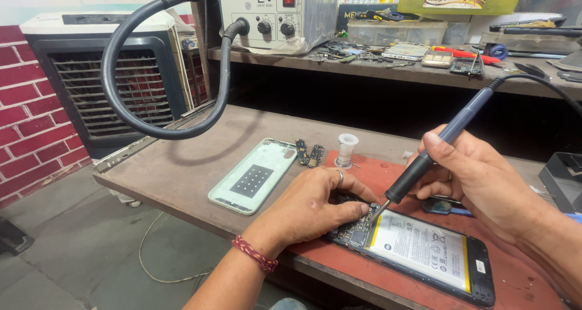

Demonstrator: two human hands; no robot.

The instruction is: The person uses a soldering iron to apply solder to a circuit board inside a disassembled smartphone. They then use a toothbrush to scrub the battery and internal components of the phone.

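Grip, right hand: the right hand is closed around a soldering iron, held like a pen, thumb laid along the shaft
Grip, left hand: the left hand is pressed fingers-down on the top end of an opened phone; nothing is seen clasped in it, and what lies under the fingertips is hidden
Tip: the iron's tip is brought down onto the exposed circuit board, just beside the left fingertips
Direction from the grip: the board lies below and to the left of the right-hand grip, nearer the left hand
Long axis: the iron is slanted from upper right to lower left; the phone's length is laid from the left hand away to the lower right, passing under the right wrist
Battery: a white and yellow battery is seated in the phone, just right of the tip
Mat: a red mat is spread under the phone
Beyond the grip: a pale green back cover, two small boards and a white spool are set apart to the upper left
In the way: the iron's cable is trailed off to the right; a black hose is looped well clear at left, so the tip's path is not crossed by it
Shelf: a hot-air station is stood above, well apart
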